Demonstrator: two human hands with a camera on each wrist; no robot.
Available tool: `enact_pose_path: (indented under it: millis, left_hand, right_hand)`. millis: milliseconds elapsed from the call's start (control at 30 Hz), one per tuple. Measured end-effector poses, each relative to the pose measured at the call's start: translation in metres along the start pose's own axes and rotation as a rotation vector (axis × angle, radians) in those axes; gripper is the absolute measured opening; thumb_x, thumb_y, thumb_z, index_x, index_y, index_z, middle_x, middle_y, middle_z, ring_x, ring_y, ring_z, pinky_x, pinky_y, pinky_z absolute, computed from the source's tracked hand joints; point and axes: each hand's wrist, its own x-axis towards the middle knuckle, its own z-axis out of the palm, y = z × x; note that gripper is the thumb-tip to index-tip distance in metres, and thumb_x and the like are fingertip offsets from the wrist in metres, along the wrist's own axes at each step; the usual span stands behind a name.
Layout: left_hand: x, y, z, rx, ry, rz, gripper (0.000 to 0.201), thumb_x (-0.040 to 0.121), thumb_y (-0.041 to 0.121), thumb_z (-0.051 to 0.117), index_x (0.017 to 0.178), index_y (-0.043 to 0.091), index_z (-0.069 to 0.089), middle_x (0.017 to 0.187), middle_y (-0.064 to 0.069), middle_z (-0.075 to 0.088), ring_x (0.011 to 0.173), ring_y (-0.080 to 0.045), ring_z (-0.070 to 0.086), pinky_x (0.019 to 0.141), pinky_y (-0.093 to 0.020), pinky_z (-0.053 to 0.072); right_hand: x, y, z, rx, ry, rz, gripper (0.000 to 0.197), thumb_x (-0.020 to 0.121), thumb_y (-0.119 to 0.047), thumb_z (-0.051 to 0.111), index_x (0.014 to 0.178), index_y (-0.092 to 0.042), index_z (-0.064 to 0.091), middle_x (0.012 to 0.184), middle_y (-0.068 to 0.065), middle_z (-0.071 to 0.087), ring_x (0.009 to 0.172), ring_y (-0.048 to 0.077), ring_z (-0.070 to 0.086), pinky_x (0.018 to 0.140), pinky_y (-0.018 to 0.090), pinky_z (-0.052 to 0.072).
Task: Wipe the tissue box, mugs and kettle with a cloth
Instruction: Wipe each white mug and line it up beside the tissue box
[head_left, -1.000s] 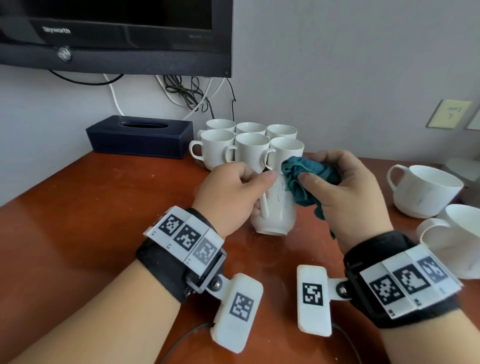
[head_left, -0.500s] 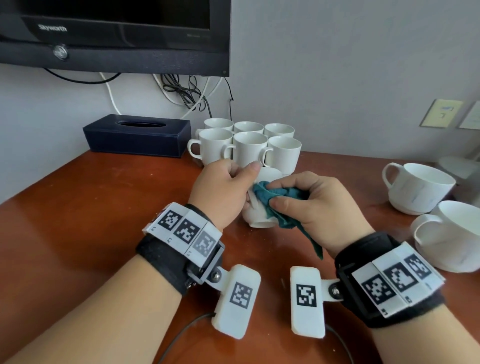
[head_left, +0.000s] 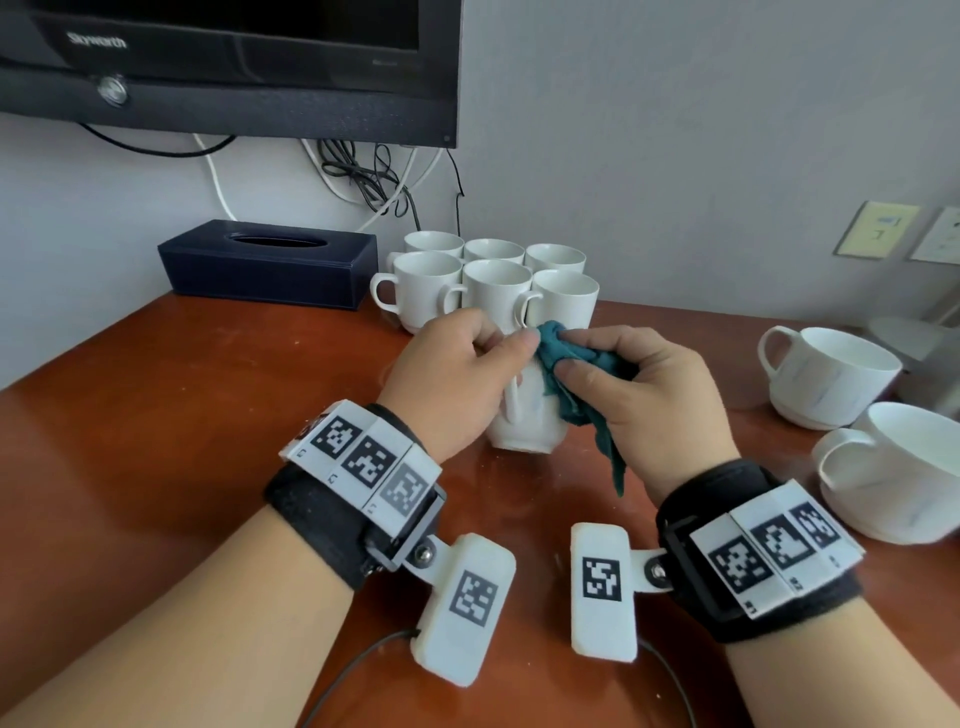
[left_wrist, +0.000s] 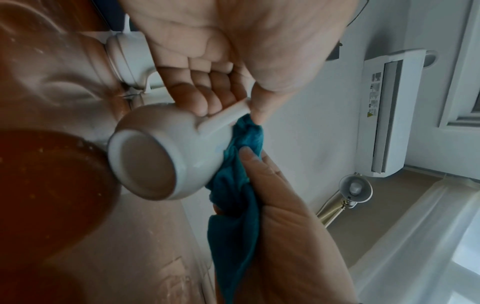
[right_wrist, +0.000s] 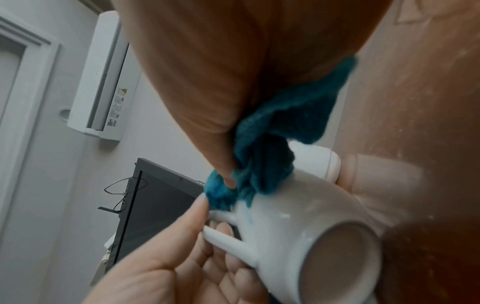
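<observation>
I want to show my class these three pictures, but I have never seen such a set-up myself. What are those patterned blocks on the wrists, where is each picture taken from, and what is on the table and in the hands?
No machine here: a person works with bare hands. The patterned blocks are strapped-on wristbands that carry small cameras. The wide picture comes from a camera on the person's head; the other two come from the wrist cameras, looking along each hand.

The left hand holds a white mug by its handle, lifted off the table, as its bare underside shows. The right hand grips a teal cloth and presses it against the mug's side.

On the brown table stand six more mugs in a cluster, a dark tissue box and two wider cups at the right. A screen hangs on the wall above.
</observation>
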Motion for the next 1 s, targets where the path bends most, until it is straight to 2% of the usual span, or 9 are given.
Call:
enact_pose_path:
  millis: [100,200,300,467,667,733,800,900,1000]
  left_hand:
    - [0.002,-0.005,-0.002,-0.042,0.059,-0.047,0.053,0.082,0.065,0.058,0.086,0.013,0.068,0.073,-0.005,0.071,0.075,-0.029,0.071,0.079,-0.057,0.06]
    - [0.006,-0.01,-0.005,-0.063,0.1,-0.074,0.048,0.093,0.057,0.063,0.09,0.01,0.069,0.076,-0.008,0.072,0.077,-0.03,0.072,0.08,-0.058,0.06]
    - [0.008,-0.013,-0.007,-0.094,0.112,-0.112,0.045,0.098,0.051,0.064,0.093,0.006,0.068,0.078,-0.008,0.072,0.078,-0.029,0.073,0.08,-0.058,0.061]
    - [0.002,0.0,-0.005,-0.1,-0.009,-0.081,0.058,0.086,0.062,0.06,0.092,0.004,0.064,0.071,-0.003,0.068,0.074,-0.027,0.068,0.084,-0.059,0.059]
    - [-0.002,0.005,-0.003,0.007,-0.113,0.02,0.037,0.101,0.044,0.062,0.087,0.01,0.061,0.071,0.01,0.07,0.08,-0.025,0.069,0.086,-0.058,0.057]
    - [-0.001,0.004,-0.003,0.021,-0.096,0.012,0.039,0.1,0.048,0.061,0.089,0.011,0.061,0.071,0.012,0.07,0.081,-0.025,0.07,0.087,-0.057,0.057]
    - [0.001,0.002,-0.003,-0.007,-0.049,-0.018,0.047,0.094,0.058,0.06,0.09,0.011,0.062,0.075,0.002,0.07,0.083,-0.03,0.069,0.086,-0.058,0.058]
    - [0.003,-0.002,-0.004,-0.078,0.028,-0.087,0.056,0.088,0.062,0.059,0.097,0.007,0.066,0.088,-0.016,0.07,0.087,-0.036,0.069,0.086,-0.06,0.058]
    - [0.009,-0.008,-0.005,-0.226,0.083,-0.192,0.045,0.097,0.05,0.064,0.097,0.006,0.068,0.082,-0.012,0.068,0.074,-0.025,0.066,0.075,-0.048,0.061]
  right_hand:
    - [-0.004,0.002,0.003,0.019,-0.103,0.058,0.022,0.084,-0.01,0.085,0.092,-0.03,0.082,0.101,0.001,0.077,0.086,0.017,0.075,0.073,0.037,0.063]
    - [-0.009,-0.003,0.004,0.093,-0.187,0.109,0.023,0.083,0.0,0.082,0.093,-0.02,0.081,0.096,0.005,0.077,0.074,0.017,0.076,0.059,0.029,0.061]
    - [-0.01,-0.006,0.003,0.1,-0.244,0.134,0.021,0.084,0.002,0.081,0.096,-0.015,0.08,0.093,0.005,0.077,0.068,0.02,0.076,0.057,0.028,0.06]
    - [-0.003,0.004,0.002,0.007,-0.05,0.026,0.024,0.084,-0.011,0.084,0.092,-0.034,0.081,0.102,0.0,0.077,0.087,0.018,0.076,0.071,0.034,0.063]
    - [0.005,0.008,0.0,0.066,0.134,-0.026,0.023,0.086,-0.017,0.08,0.097,-0.038,0.081,0.109,-0.002,0.074,0.099,0.02,0.074,0.08,0.042,0.064]
    - [0.002,0.008,0.001,0.078,0.102,-0.025,0.025,0.086,-0.014,0.081,0.097,-0.037,0.081,0.109,0.0,0.074,0.1,0.021,0.074,0.083,0.044,0.064]
    - [-0.001,0.008,0.003,0.1,0.021,0.008,0.027,0.084,-0.01,0.083,0.093,-0.036,0.082,0.108,0.004,0.075,0.096,0.023,0.075,0.08,0.045,0.064]
    - [-0.005,0.003,0.004,0.062,-0.118,0.038,0.029,0.083,-0.003,0.083,0.09,-0.031,0.082,0.106,0.004,0.074,0.088,0.016,0.075,0.07,0.028,0.063]
    - [-0.009,-0.004,0.004,0.065,-0.223,0.089,0.024,0.083,0.001,0.082,0.094,-0.02,0.08,0.104,0.003,0.071,0.073,0.01,0.074,0.061,0.022,0.059]
